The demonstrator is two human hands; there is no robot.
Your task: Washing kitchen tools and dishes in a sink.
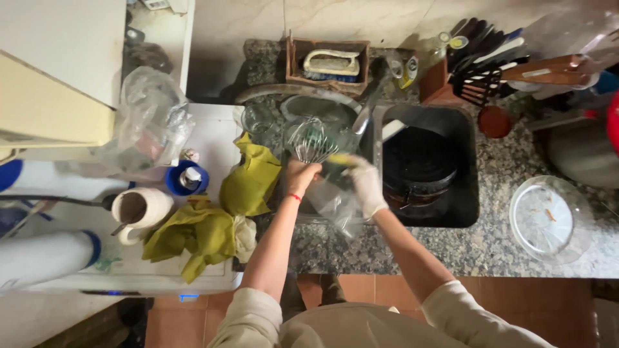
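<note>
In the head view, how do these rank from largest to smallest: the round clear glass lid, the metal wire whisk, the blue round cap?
1. Round clear glass lid: largest.
2. Metal wire whisk, held by the left hand: clearly smaller.
3. Blue round cap: looks slightly smaller, but close; this ranking is unsure.

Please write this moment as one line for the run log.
left hand: holds whisk | right hand: foamy, on sponge | place: above sink

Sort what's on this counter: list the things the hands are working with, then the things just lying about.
In use: left hand, metal wire whisk, soapy right hand, green-and-yellow sponge.
Lying about: yellow-green cloths, white mug, clear glass lid, wooden brush box.
</note>
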